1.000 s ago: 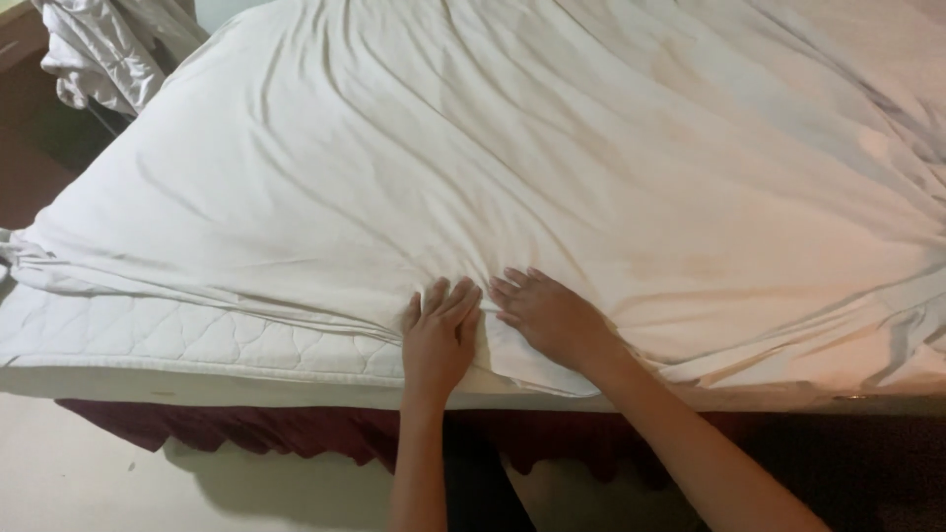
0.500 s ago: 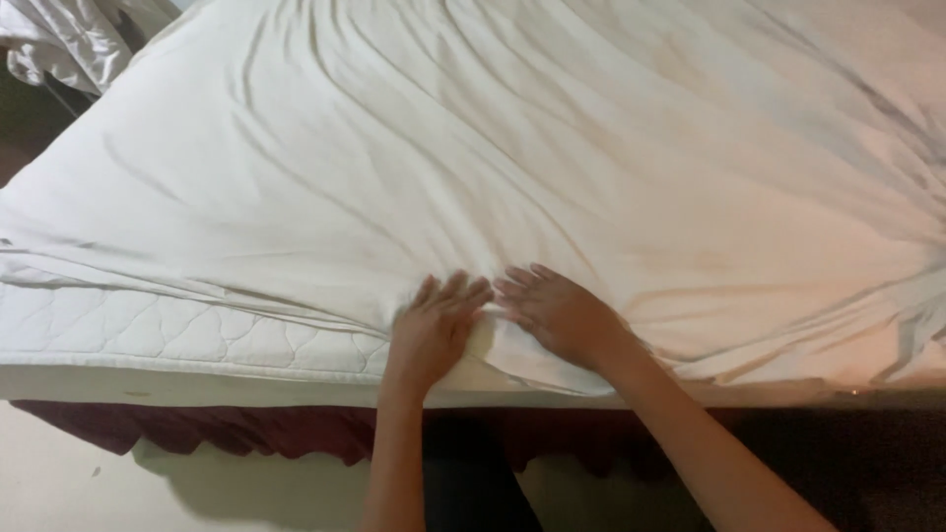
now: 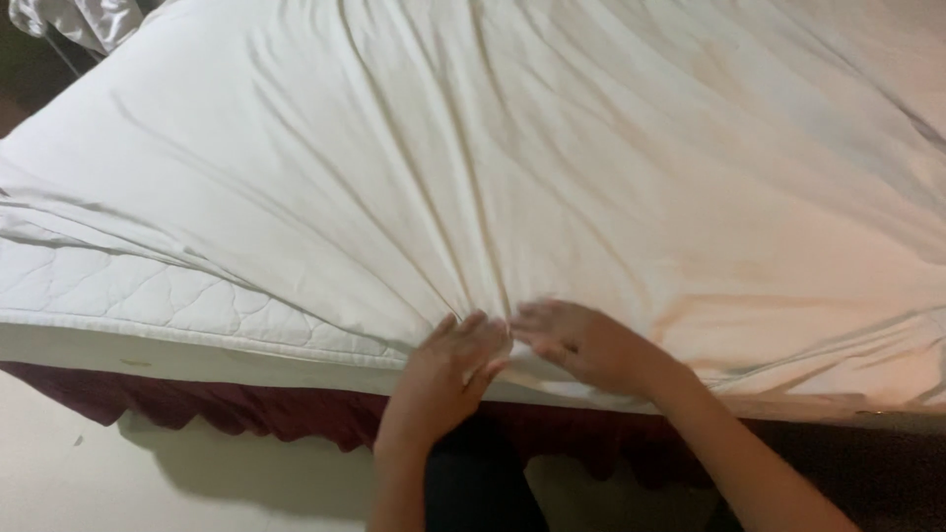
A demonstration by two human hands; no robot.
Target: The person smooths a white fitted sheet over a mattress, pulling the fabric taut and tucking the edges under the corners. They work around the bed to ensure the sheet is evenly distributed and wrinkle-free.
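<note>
- A crumpled pale cloth (image 3: 84, 20) is lying at the far left corner, beyond the bed.
- A quilted white mattress (image 3: 128, 296) is showing bare at the left, where the sheet is not reaching its edge.
- A dark red bed skirt (image 3: 236, 409) is hanging below the mattress, above the pale floor (image 3: 118, 483).
- The left hand (image 3: 448, 369) is resting on the near edge of the bed, its grip loosely curled on the sheet; whether it is pinching cloth, I cannot tell.
- The white sheet (image 3: 552, 167) is lying spread over the bed, its creases fanning out from the two hands.
- The right hand (image 3: 581, 345) is lying just beside the left, fingers spread flat on the sheet, slightly blurred.
</note>
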